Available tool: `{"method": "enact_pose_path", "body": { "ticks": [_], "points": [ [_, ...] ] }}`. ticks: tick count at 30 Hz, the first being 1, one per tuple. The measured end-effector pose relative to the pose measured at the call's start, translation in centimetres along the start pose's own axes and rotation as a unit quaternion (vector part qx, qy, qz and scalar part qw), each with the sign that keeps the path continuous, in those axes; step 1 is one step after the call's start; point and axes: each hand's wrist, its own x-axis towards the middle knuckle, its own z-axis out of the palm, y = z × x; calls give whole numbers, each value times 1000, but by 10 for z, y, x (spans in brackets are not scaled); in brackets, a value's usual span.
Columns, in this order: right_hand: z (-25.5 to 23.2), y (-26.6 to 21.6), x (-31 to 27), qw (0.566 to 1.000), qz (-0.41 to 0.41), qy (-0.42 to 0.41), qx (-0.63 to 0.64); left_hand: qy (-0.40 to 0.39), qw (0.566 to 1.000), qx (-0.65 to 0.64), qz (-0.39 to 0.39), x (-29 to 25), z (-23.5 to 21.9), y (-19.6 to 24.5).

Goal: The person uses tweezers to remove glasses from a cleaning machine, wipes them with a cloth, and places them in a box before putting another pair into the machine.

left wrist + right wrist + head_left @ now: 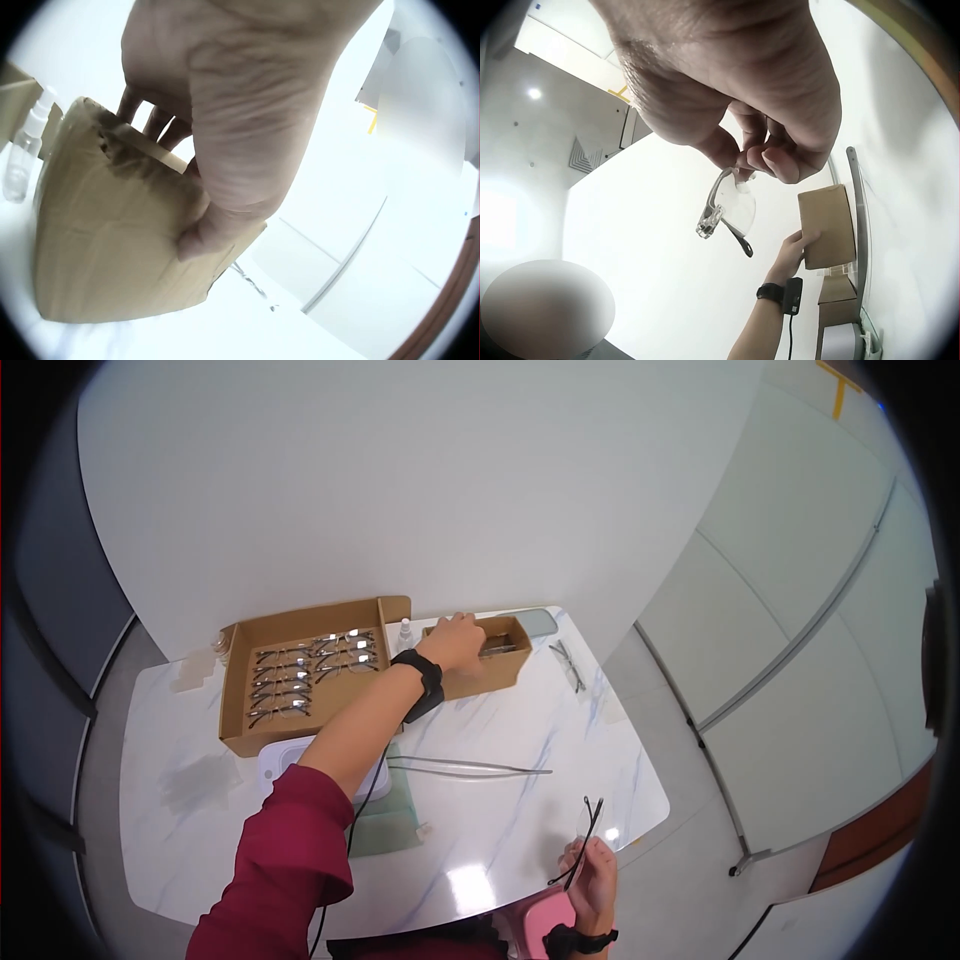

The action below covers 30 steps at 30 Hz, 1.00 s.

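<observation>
My left hand (455, 643) is at the small cardboard box (490, 678) near the table's back edge. In the left wrist view its thumb presses the outside of the box wall (120, 240) while the other fingers reach over the rim, gripping it. More dark-framed items show inside the box. Low at the right, my right hand (597, 870) pinches a pair of eyeglasses (590, 828) with dark temples. The right wrist view shows a clear lens (739, 206) hanging below the fingertips.
A larger cardboard tray (235, 705) holds several eyeglasses. A spray bottle (405, 633) stands between the boxes. Long tweezers (470, 768), a green cloth (385, 828) and a pale lidded device (272, 762) lie in front. Another pair of glasses (572, 670) rests at right. A pink seat (548, 918) is below.
</observation>
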Motion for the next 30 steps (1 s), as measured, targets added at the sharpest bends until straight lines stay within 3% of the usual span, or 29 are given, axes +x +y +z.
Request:
{"method": "enact_pose_path", "body": {
  "ticks": [5, 7, 8, 11, 12, 14, 15, 18, 20, 24, 27, 30],
  "points": [
    [-9, 2, -15, 1000, -17, 10, 5, 68, 995, 66, -27, 29, 5, -28],
    [-24, 8, -17, 998, 13, 8, 55, 108, 989, 95, -35, 41, 13, -40],
    [-63, 21, -12, 993, 36, 55, -102, 112, 989, 93, -37, 44, 12, -42],
    [-97, 34, -4, 990, 71, 24, -119, 130, 981, 130, -66, 45, 21, -50],
    [-58, 23, -9, 990, 72, 24, -121, 182, 968, 166, -58, 47, 26, -54],
    [15, 3, -17, 1000, 12, 23, 17, 302, 924, 232, -28, 46, 34, -58],
    [17, 6, -12, 999, 14, 27, 23, 297, 925, 234, -24, 38, 24, -52],
    [23, 15, 1, 999, -3, 34, 32, 279, 945, 159, 65, 0, -20, -23],
    [49, 12, 9, 999, -3, 33, 42, 188, 970, -73, 138, -51, -65, 12],
    [86, 13, 31, 996, -8, -29, 82, 110, 946, -228, 200, -164, -98, 47],
    [126, 20, 46, 994, -11, -41, 96, 121, 942, -257, 177, -230, -119, 60],
    [171, 35, 48, 994, -5, -77, 81, 221, 898, -379, 36, -270, -118, 61]
  ]
}}
